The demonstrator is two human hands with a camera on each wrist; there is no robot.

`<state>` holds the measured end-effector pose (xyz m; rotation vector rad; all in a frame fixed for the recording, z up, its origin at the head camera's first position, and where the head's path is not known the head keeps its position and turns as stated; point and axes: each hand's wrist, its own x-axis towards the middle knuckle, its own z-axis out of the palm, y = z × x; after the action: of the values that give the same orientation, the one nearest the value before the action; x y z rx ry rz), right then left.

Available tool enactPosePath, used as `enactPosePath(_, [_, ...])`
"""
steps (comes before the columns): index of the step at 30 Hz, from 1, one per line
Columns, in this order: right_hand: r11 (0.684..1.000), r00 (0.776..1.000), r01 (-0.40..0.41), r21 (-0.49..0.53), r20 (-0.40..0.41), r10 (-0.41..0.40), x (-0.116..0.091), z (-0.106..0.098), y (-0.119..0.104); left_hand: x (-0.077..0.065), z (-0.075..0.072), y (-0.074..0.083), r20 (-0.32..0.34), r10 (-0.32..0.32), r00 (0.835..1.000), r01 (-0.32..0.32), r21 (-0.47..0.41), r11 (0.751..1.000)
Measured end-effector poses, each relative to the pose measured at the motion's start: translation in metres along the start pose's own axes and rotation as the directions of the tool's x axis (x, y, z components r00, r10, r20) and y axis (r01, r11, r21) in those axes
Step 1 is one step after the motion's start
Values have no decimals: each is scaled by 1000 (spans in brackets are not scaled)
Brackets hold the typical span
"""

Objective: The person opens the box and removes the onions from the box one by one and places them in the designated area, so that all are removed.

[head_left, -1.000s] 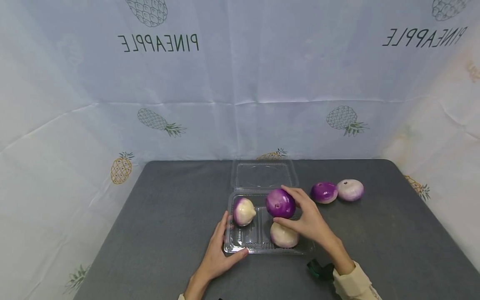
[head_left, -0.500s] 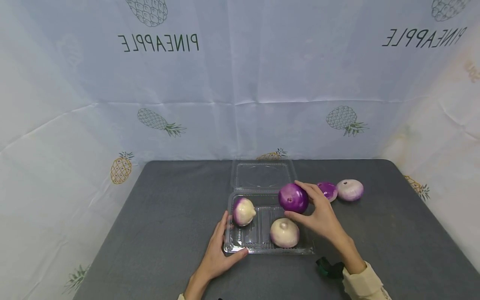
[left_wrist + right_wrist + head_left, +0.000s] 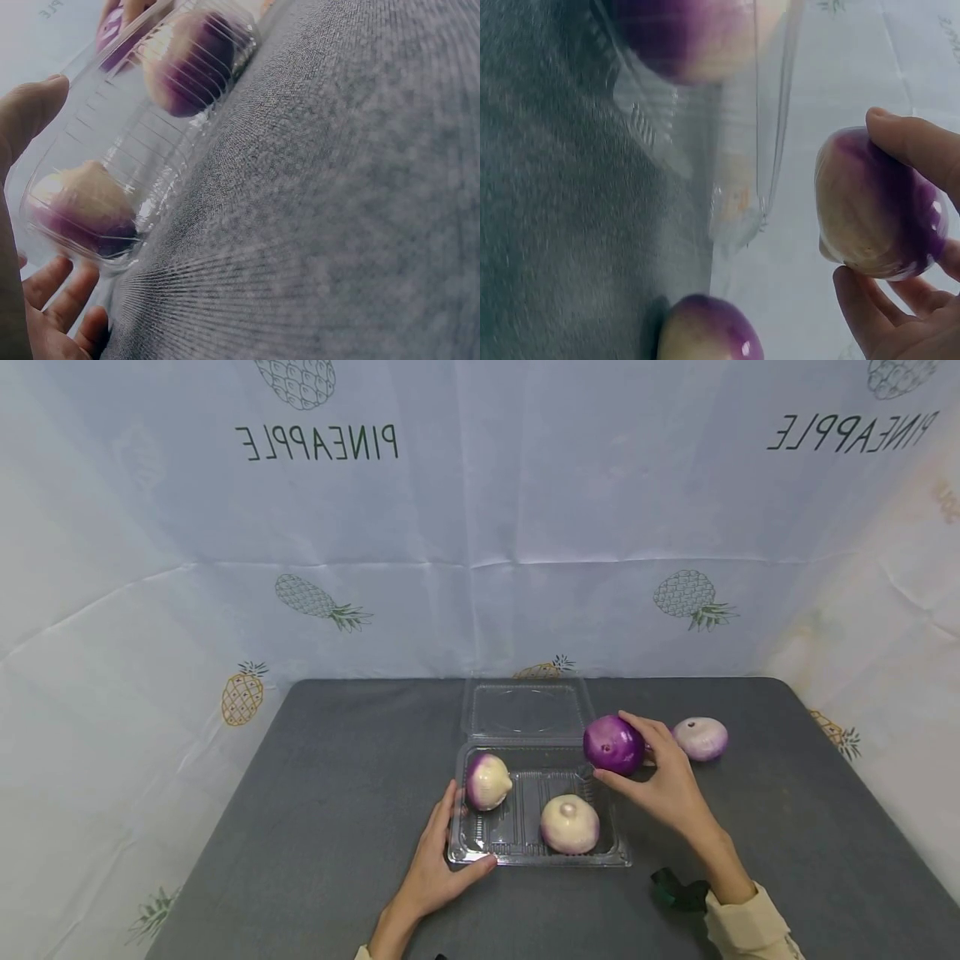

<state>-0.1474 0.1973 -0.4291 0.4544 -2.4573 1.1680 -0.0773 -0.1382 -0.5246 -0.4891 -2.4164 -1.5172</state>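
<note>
My right hand (image 3: 663, 777) holds a purple turnip (image 3: 613, 745) between thumb and fingers, raised over the back right corner of a clear plastic clamshell box (image 3: 525, 862). Its pale underside shows in the right wrist view, where the turnip (image 3: 874, 202) is well off the table. Two turnips lie in the box: one at the left (image 3: 487, 782), tipped on its side, and one at the front right (image 3: 569, 824), root end up. My left hand (image 3: 431, 868) rests against the box's front left corner, fingers extended along its side, thumb at the front edge.
The box's lid (image 3: 528, 708) lies folded back toward the patterned cloth wall (image 3: 480, 510). Right of the box, a whitish turnip (image 3: 701, 739) sits on the grey table (image 3: 345, 777); another beside it is mostly hidden by my right hand. A dark green thing (image 3: 675, 891) is beside my right wrist.
My right hand has moved the held turnip right and back, from above the box's middle to its back right corner, uncovering the front right turnip. My left hand has stayed in place.
</note>
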Motion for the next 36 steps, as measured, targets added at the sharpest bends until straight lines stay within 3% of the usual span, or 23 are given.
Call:
enactPosePath(12, [993, 998, -65, -96, -32, 62, 1, -24, 8, 0, -2, 3, 29, -46, 999, 46, -11, 999])
enactPosePath(25, [988, 991, -109, -112, -93, 99, -2, -47, 26, 0, -2, 4, 31, -58, 998, 58, -9, 998])
enactPosePath(36, [971, 969, -202, -129, -168, 179, -6, -77, 47, 1, -2, 4, 35, -52, 998, 53, -17, 998])
